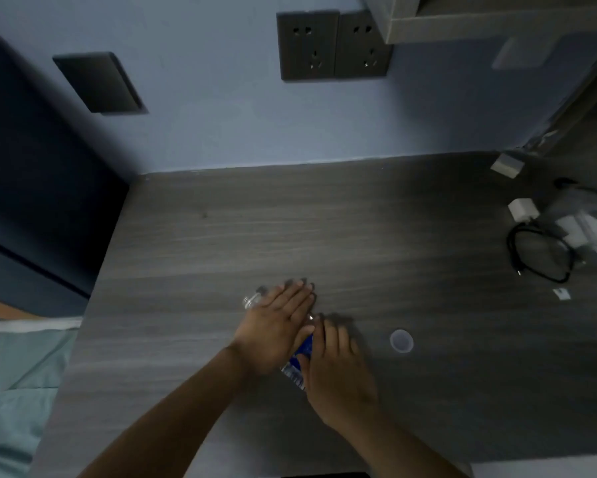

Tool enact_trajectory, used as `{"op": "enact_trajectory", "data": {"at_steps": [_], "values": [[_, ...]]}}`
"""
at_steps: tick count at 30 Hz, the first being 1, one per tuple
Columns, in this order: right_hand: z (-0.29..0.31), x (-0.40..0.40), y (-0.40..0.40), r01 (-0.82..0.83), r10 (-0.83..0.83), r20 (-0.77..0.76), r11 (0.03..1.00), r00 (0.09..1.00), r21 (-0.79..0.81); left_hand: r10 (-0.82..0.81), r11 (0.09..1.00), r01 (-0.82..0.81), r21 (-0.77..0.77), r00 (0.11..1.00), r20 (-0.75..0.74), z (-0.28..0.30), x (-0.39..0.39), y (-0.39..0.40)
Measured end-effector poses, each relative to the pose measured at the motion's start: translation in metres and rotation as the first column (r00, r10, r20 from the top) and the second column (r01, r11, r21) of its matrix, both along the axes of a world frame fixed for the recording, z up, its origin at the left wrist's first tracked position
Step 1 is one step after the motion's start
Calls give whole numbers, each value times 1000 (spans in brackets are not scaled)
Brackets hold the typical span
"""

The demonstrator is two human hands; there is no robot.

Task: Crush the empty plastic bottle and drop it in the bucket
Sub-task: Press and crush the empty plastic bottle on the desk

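Note:
A clear plastic bottle (298, 360) with a blue label lies on its side on the grey wooden desk (359, 236), mostly hidden under both hands. My left hand (276, 322) lies flat on its upper part, fingers stretched out and close together; the bottle's clear end (250, 300) pokes out at the left of that hand. My right hand (338, 370) presses flat on the lower part, beside the label. A pale round bottle cap (402, 340) rests on the desk to the right of the hands. No bucket is in view.
At the desk's right end lie a black coiled cable (538, 257), a white charger plug (523, 208) and a clear plastic bag (587, 229). Wall sockets (335, 44) sit above the desk. A bed with pale green bedding (14, 391) borders the left.

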State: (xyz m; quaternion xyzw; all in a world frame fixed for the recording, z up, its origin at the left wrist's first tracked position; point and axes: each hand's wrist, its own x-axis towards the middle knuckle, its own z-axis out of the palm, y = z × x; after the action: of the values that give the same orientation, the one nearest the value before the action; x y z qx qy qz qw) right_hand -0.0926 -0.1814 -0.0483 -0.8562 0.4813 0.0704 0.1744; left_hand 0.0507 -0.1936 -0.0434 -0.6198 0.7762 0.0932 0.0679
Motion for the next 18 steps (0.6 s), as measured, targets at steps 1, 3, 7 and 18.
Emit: {"op": "enact_trajectory", "data": {"at_steps": [1, 3, 7, 18], "values": [[3, 1, 1, 9, -9, -7, 1000, 1000, -11, 0, 1000, 0, -3, 1000, 28, -4, 0, 1], [9, 3, -3, 47, -45, 27, 997, 999, -54, -1, 1000, 1, -6, 998, 57, -7, 0, 2], [7, -6, -15, 18, -44, 175, 989, 984, 144, -11, 1000, 11, 5, 1000, 25, -2, 0, 2], [-1, -5, -12, 30, -26, 33, 989, 999, -146, -33, 999, 31, 21, 994, 106, -9, -5, 3]]}}
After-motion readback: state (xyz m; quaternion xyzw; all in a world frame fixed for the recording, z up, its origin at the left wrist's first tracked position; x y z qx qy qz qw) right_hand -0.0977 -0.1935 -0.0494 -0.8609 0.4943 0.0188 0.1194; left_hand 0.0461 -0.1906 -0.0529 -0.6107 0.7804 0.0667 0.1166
